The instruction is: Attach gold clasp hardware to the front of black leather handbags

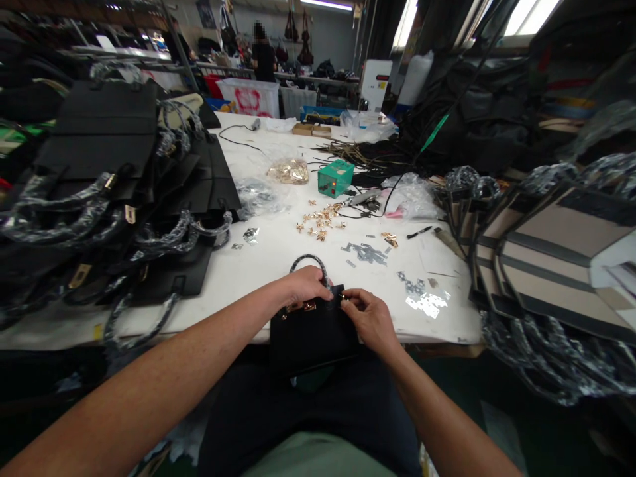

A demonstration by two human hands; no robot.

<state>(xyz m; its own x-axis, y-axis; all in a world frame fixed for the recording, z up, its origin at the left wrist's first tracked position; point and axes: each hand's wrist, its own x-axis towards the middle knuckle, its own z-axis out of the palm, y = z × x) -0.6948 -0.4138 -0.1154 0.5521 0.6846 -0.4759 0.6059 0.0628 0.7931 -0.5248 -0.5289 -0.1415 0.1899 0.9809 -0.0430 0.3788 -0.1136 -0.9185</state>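
A small black handbag (313,341) rests at the table's front edge, over my lap. Its handle (308,257), wrapped in clear plastic, stands up behind my left hand (309,286). That hand is closed on the bag's upper edge, beside the handle base. Gold-coloured hardware (309,306) shows on the bag below my left fingers. At the bag's upper right corner, my right hand (368,319) pinches a small gold-coloured metal fitting (342,297) against the black material. The fingertips partly cover this piece, so its exact shape is unclear.
Gold fittings (322,218), flat metal plates (368,254) and shiny plates (427,303) lie scattered on the white table (268,248). Behind them is a green box (336,177) with a cord. Black bags (99,132) are piled left; unfinished bags (541,245) stand right. A person (264,56) is far back.
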